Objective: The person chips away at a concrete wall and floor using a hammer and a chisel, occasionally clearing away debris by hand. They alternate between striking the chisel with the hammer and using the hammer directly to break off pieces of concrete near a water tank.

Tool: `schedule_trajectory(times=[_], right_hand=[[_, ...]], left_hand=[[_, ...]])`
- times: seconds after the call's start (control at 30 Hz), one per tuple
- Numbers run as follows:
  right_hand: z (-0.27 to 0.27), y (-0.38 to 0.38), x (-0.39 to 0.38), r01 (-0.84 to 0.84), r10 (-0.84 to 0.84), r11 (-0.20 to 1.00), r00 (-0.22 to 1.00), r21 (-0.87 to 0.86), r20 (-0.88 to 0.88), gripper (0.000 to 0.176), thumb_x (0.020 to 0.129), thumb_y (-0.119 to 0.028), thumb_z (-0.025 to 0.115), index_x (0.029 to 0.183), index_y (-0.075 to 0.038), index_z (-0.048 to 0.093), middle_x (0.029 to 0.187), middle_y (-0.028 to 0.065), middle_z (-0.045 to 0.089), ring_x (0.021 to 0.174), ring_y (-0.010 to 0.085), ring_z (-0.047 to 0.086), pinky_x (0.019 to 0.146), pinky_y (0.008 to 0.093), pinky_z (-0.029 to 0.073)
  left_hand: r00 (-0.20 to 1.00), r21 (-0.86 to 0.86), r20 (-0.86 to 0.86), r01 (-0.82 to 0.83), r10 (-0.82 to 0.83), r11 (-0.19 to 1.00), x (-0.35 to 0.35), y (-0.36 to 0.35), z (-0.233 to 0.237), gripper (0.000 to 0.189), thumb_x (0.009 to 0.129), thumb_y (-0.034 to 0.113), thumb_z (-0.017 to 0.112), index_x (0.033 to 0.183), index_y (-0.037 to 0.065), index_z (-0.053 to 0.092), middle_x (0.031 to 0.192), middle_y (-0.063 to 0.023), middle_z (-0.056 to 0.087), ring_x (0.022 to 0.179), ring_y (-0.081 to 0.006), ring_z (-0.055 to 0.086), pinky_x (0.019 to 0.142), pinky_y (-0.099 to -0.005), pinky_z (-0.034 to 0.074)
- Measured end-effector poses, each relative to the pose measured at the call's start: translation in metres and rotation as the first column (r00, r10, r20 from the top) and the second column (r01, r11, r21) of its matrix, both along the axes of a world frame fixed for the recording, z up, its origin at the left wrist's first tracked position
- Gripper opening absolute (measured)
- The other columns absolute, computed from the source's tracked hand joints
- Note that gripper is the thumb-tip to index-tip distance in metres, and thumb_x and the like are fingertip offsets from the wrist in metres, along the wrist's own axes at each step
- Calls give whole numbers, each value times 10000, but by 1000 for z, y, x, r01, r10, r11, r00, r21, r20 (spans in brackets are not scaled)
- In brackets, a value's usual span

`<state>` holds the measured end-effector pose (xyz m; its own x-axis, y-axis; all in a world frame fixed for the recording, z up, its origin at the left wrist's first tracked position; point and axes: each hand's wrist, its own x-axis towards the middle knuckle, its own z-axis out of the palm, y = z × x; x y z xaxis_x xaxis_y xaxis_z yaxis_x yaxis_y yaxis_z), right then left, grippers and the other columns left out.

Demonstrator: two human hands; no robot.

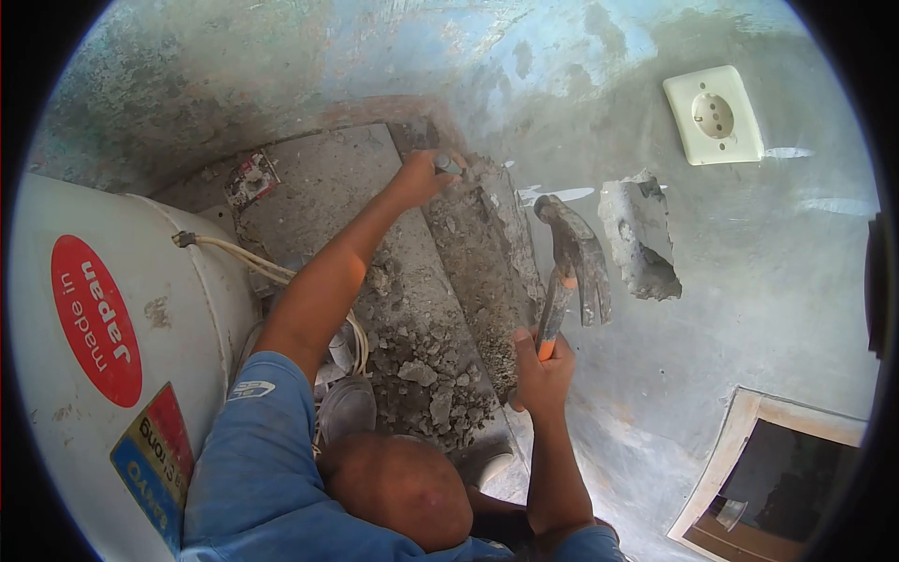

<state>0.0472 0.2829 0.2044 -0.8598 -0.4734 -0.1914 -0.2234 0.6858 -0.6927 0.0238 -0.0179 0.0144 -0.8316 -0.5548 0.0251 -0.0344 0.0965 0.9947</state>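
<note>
My right hand (543, 373) is closed around the orange-banded handle of a claw hammer (582, 253), whose worn metal head is raised beside the wall. My left hand (423, 178) reaches to the far corner. Its fingers are wrapped round a chisel (443, 162); I see mainly its round struck end, and the tip is hidden. Under and around that hand runs a broken strip of concrete (468, 248) along the foot of the wall. Chunks of rubble (426, 375) lie heaped on the floor nearer to me.
A white appliance (140, 281) with red labels stands at the left, with pale cables (248, 258) beside it. A crumpled packet (251, 180) lies farther back. The right wall holds a socket (714, 116), a chipped hole (644, 239) and a framed opening (777, 478). My shoe (346, 407) is near the rubble.
</note>
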Motion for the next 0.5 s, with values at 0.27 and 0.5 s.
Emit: schedule_trajectory(times=[0.27,0.5], right_hand=[[38,-53,-9,-288,264,957,913,-32,-312,236,895,-216,640,928,11,584,654,38,575,587,104,530,553,270,427],[22,-80,-26,-585,523,807,648,78,-554,258,920,-212,597,1009,29,575,714,140,628,636,204,623,592,318,474]], left_hand=[[993,-165,103,66,-49,984,3,-7,15,199,826,87,700,1019,46,670,838,-89,685,743,-146,623,723,-320,487],[999,-141,-26,20,-24,990,-22,-14,-44,347,816,185,725,1126,63,628,907,-203,658,875,-352,646,772,-436,496]])
